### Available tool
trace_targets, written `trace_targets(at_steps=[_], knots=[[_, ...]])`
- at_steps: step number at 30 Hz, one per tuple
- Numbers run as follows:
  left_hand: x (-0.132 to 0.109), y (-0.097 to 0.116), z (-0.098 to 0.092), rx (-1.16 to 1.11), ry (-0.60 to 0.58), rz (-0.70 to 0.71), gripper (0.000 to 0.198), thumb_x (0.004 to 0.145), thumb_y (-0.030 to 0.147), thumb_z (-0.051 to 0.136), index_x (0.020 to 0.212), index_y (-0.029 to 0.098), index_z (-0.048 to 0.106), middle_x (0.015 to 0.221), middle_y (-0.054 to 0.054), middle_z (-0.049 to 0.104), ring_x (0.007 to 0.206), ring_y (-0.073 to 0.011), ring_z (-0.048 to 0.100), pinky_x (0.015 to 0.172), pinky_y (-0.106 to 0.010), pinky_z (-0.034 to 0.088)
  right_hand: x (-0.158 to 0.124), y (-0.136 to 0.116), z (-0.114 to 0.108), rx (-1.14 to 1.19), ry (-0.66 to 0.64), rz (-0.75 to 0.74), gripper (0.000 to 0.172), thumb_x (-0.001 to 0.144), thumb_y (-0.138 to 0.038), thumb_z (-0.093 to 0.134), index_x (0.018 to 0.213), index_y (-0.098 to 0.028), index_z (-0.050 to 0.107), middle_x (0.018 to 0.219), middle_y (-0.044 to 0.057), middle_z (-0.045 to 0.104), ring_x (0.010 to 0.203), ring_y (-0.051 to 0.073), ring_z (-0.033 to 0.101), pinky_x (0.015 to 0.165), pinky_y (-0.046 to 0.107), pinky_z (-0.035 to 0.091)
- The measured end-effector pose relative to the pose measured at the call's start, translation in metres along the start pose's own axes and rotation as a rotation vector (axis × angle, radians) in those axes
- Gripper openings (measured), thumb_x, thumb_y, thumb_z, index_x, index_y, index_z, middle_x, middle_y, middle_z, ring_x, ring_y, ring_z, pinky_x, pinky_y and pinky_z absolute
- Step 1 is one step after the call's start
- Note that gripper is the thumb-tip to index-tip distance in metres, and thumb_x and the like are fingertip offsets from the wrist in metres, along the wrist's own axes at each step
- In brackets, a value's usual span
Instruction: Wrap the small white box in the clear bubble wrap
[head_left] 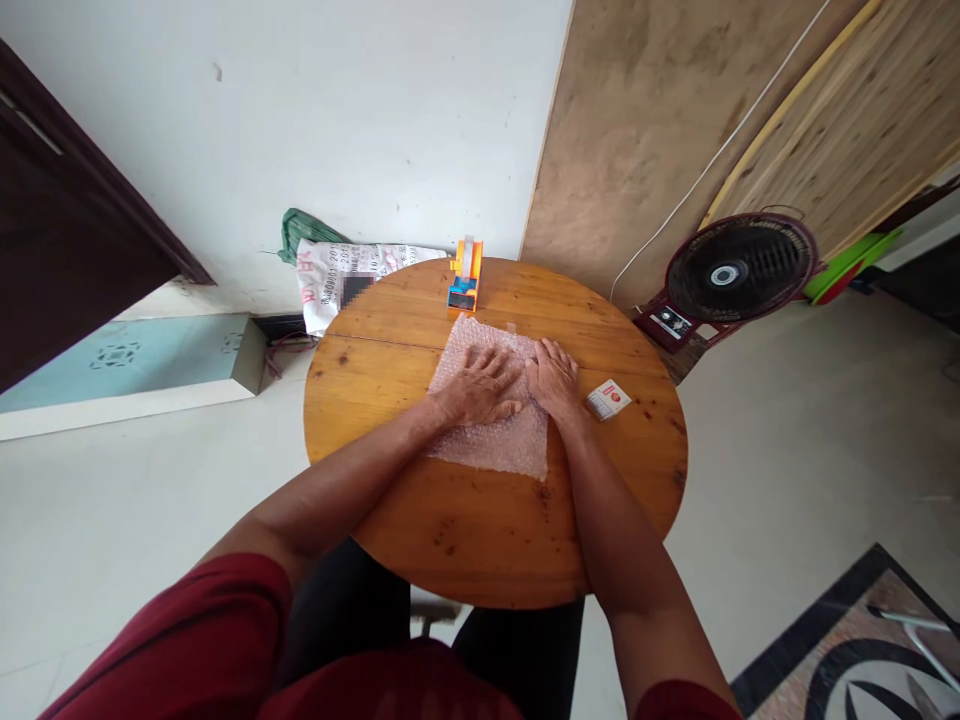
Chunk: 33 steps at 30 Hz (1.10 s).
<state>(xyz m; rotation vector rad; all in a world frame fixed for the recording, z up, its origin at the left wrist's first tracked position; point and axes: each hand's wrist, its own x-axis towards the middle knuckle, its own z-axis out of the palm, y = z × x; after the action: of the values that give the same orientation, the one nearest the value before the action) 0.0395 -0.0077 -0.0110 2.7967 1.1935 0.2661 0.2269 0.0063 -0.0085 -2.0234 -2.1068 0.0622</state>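
Observation:
A pinkish sheet of bubble wrap (495, 448) lies flat on the round wooden table (450, 545). My left hand (480, 388) rests palm down across its middle with the fingers spread. At the right edge of the wrap lies my right hand (553, 376), its fingers stretched forward, partly on the wrap and partly over the wood. A small white card (609, 399) with red print is just right of that hand. Beyond the wrap stands an orange and blue tape dispenser (466, 272) holding a roll of clear tape. Whether anything is under the wrap is hidden.
A dark red electric fan (739, 275) stands on the floor to the right of the table. Behind the table, a white printed sack (322, 290) and a green bag (304, 232) lean by the wall. My legs are under the near table edge.

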Motion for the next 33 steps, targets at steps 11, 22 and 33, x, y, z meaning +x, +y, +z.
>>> trace_targets(at_steps=[11,22,33], knots=[[0.0,-0.001,-0.004,-0.065,-0.055,-0.008,0.085,0.091,0.074,0.036,0.158,0.021,0.031,0.167,-0.017,0.019,0.153,-0.0428,0.016,0.119,-0.068,0.006,-0.003,-0.002,-0.006,0.019,0.018,0.016,0.054,0.101,-0.034,0.031,0.148,-0.011,0.045,0.159,0.015,0.041,0.147,0.03,0.035,0.119,0.048,0.026],[0.001,0.0,-0.005,-0.077,-0.061,-0.019,0.096,0.085,0.08,0.044,0.157,0.018,0.033,0.165,-0.02,0.021,0.153,-0.0439,0.014,0.117,-0.072,0.005,-0.013,-0.016,-0.026,0.008,0.25,-0.079,0.049,0.1,-0.027,0.031,0.141,-0.013,0.053,0.156,0.013,0.045,0.149,0.026,0.03,0.12,0.048,0.02],[0.001,0.002,-0.009,-0.084,-0.07,-0.027,0.088,0.087,0.075,0.044,0.154,0.018,0.038,0.165,-0.02,0.022,0.153,-0.0452,0.015,0.117,-0.073,0.006,-0.02,-0.023,-0.035,-0.101,0.13,-0.12,0.035,0.096,-0.024,0.042,0.115,-0.017,0.071,0.15,0.013,0.053,0.149,0.029,0.032,0.118,0.052,0.019]])
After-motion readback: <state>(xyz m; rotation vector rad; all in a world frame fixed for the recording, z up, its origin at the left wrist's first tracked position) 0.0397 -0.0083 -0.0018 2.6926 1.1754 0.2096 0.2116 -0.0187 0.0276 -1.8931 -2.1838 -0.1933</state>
